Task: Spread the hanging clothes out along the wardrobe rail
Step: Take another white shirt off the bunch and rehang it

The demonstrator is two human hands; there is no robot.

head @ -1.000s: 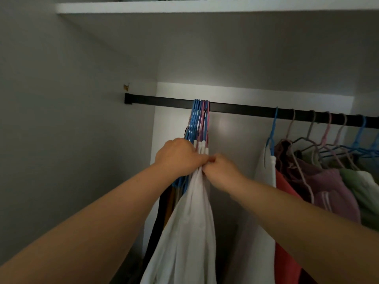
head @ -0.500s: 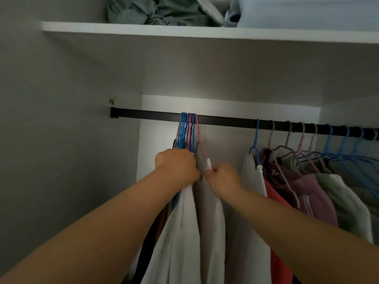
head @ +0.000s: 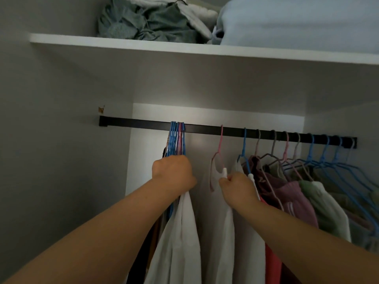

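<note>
Left hand (head: 173,173) grips the bunched hangers (head: 177,138) to hold them back while right hand (head: 238,186) pinches the pink hanger (head: 220,148) and spaces it along the rail (head: 205,129)

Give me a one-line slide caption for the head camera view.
Left hand grips bunched hangers on the black rail while right hand pinches one pink hanger.

two bare forearms, no sleeves visible
</note>
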